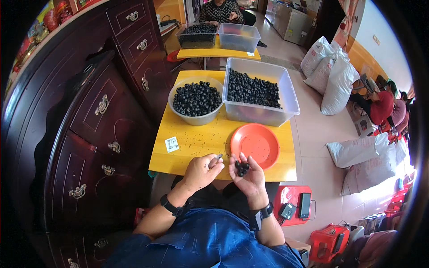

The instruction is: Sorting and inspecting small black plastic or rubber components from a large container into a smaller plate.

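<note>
My left hand [202,171] is closed in a pinch around a small grey tool [216,160], perhaps a blade; most of it is hidden by the fingers. Beside it, my right hand [250,178] is turned palm up with its fingers curled. Several small black round pieces [241,168] lie in that palm. An orange-red plate [254,145] sits just beyond the right hand, with a few dark specks in it. Farther back, a round tub [196,119] is heaped with black round pieces, some showing a hole. Next to it, a clear rectangular bin [261,115] holds more of them.
Dark crumbs and a white printed label [171,144] lie on the yellow table [196,154]. A dark wooden cabinet [89,147] stands close on the left. Across from me, a person [222,12] sits behind another table with two bins. White sacks [340,85] and a red stool [292,196] are to the right.
</note>
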A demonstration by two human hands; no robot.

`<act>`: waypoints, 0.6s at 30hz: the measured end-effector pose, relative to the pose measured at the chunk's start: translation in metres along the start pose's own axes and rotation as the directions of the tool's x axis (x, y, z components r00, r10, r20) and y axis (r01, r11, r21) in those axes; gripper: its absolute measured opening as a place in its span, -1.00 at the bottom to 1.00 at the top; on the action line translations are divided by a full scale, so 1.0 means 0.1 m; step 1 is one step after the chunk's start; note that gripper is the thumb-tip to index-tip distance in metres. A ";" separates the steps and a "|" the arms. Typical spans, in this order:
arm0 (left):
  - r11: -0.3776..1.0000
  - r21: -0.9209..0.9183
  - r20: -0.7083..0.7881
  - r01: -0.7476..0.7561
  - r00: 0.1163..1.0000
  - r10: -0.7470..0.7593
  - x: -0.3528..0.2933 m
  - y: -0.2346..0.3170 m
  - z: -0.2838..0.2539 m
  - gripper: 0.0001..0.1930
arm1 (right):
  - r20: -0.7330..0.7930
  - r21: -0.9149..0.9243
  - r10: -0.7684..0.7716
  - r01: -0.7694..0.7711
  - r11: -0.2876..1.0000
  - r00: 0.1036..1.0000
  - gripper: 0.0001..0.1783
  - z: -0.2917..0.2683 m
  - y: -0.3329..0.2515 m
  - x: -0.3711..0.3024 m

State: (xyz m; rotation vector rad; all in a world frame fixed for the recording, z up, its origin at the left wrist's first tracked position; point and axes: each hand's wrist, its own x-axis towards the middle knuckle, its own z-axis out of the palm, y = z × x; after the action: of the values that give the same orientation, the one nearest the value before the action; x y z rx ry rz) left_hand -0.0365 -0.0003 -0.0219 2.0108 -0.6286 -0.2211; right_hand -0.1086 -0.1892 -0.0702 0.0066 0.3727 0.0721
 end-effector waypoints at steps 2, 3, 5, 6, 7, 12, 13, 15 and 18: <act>0.991 0.096 -0.004 -0.095 0.995 0.096 -0.07 0.14 -0.02 -0.79 | 0.031 -0.059 0.038 -0.036 0.998 0.999 -0.67 -0.01 0.09 0.05; 0.984 0.137 0.001 -0.116 0.993 0.117 -0.07 0.24 -0.05 -0.79 | 0.168 -0.010 0.089 -0.088 0.996 0.982 -0.63 0.00 0.13 0.07; 0.980 0.139 -0.005 -0.139 0.990 0.141 -0.13 0.23 0.01 -0.77 | 0.113 -0.044 0.085 -0.081 0.996 0.990 -0.64 0.03 0.24 0.06; 0.974 0.150 -0.015 -0.171 0.984 0.176 -0.14 0.23 0.02 -0.75 | 0.072 -0.080 0.081 -0.075 0.994 0.994 -0.65 0.09 0.30 0.05; 0.974 0.154 -0.016 -0.168 0.985 0.173 -0.15 0.23 0.04 -0.75 | 0.096 -0.075 0.102 -0.095 0.993 0.990 -0.65 0.12 0.32 0.03; 0.960 0.246 -0.024 -0.135 0.989 0.145 -0.17 0.18 0.06 -0.67 | 0.192 -0.010 0.133 -0.133 0.991 0.972 -0.67 0.00 0.37 0.11; 0.960 0.249 -0.026 -0.131 0.990 0.142 -0.18 0.16 0.05 -0.67 | 0.156 -0.068 0.142 -0.133 0.989 0.978 -0.66 0.05 0.39 0.09; 0.941 0.314 0.020 -0.125 0.992 0.125 -0.19 0.14 0.04 -0.63 | 0.119 -0.125 0.150 -0.135 0.983 0.981 -0.64 0.07 0.42 0.09; 0.918 0.382 0.047 -0.102 0.995 0.091 -0.19 0.08 0.03 -0.62 | 0.043 -0.142 0.172 -0.165 0.976 0.984 -0.61 -0.02 0.45 0.17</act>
State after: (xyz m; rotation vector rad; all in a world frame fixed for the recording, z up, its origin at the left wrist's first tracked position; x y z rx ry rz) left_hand -0.0567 0.0041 -0.0180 2.3476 -0.8393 -0.0683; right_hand -0.0963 -0.1434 -0.0771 -0.0970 0.3109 0.2652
